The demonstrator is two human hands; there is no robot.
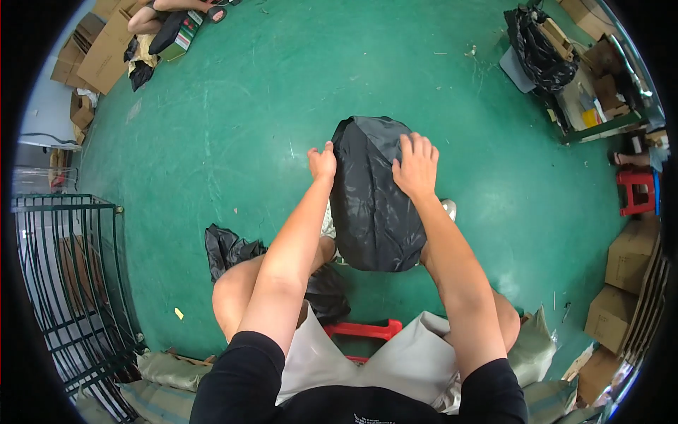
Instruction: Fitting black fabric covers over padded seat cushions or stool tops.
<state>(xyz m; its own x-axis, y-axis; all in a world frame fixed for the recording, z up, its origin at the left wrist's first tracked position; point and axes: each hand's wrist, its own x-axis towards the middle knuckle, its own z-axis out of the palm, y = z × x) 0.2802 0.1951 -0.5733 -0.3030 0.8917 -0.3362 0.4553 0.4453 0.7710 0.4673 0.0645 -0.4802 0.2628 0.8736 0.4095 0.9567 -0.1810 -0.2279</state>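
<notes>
A bulky black plastic-wrapped bundle [374,205] is in front of me between my shins, its wrapping creased and folded over at the far end. My left hand [323,163] grips its far left edge, with the thumb up and the other fingers partly hidden. On the far right of the bundle lies my right hand [417,168], palm down, its fingers stretched out and slightly apart. I cannot tell whether the bundle touches the floor. A loose black plastic bag [229,249] lies on the floor by my left leg.
A red plastic stool [364,330] is beneath me. To the left stands a dark metal rack [70,283]. Cardboard boxes [614,318] and another red stool [635,192] are at right. A table [607,132] stands far right; another person's hand [217,13] shows far left.
</notes>
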